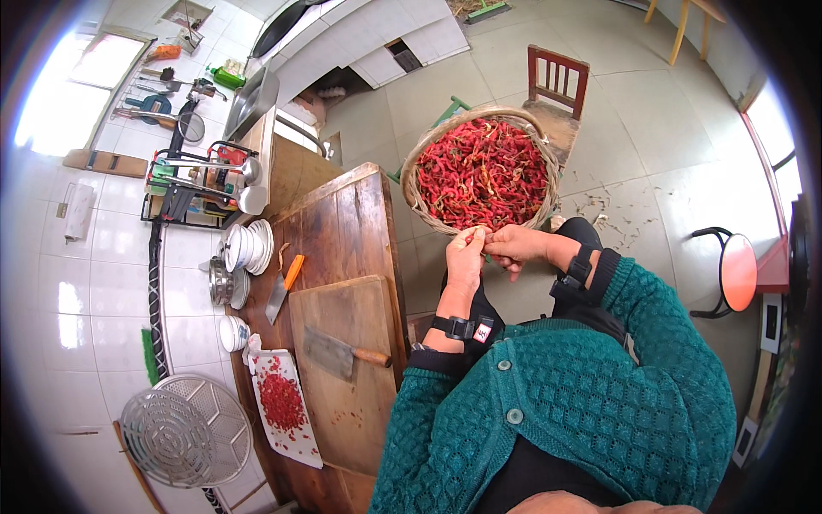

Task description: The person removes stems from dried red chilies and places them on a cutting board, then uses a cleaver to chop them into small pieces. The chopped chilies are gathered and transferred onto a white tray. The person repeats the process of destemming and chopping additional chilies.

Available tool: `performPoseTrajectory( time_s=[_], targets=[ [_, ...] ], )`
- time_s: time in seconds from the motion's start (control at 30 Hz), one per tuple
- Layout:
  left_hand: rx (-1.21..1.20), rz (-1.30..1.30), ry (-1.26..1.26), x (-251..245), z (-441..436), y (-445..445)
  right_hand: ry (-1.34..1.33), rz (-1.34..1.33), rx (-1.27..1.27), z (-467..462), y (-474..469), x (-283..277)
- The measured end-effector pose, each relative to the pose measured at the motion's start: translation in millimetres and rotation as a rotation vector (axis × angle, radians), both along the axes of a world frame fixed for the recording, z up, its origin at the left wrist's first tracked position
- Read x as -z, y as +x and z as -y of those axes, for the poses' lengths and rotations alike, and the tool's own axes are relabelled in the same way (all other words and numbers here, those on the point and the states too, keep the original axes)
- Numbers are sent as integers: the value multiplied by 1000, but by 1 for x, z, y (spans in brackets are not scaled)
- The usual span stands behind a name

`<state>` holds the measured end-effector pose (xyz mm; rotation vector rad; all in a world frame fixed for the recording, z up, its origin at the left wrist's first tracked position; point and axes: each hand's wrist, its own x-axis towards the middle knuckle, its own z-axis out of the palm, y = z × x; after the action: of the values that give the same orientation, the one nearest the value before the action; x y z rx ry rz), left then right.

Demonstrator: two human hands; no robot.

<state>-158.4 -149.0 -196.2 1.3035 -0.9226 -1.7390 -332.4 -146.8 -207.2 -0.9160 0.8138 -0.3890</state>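
Observation:
Just over the near rim of a wicker basket (546, 212) full of dried red chili peppers (485, 170), my two hands meet. My left hand (465, 254) pinches a small red chili pepper (469, 239) between thumb and finger. My right hand (517, 247) touches it from the right, fingertips pinched together at the same spot; what they grip is too small to tell. Below its curled fingers something reddish shows, partly hidden. Both wrists wear black straps.
A wooden table (347, 212) on the left carries a cutting board (359, 302) with a cleaver (337, 350), an orange-handled knife (284, 289), a white tray (308, 443) of chopped red pieces and stacked bowls (241, 247). A wooden chair (559, 83) stands behind the basket; a round stool (737, 272) is at right.

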Motion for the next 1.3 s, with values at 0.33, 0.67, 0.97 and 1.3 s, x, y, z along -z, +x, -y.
performPoseTrajectory(
  time_s=[0.33, 0.67, 0.97, 1.3],
  targets=[
    [-106, -210, 55, 9, 27, 16, -670, -1113, 164, 75, -12, 85],
    [-171, -77, 171, -9, 34, 21, -380, -708, 488, 100, -32, 106],
    [-92, -104, 156, -19, 22, -4, 58, -5, 872, 80, -46, 54],
    [-202, -89, 32, -40, 6, -18, -175, 306, 807, 8, 16, -25]
  ],
)
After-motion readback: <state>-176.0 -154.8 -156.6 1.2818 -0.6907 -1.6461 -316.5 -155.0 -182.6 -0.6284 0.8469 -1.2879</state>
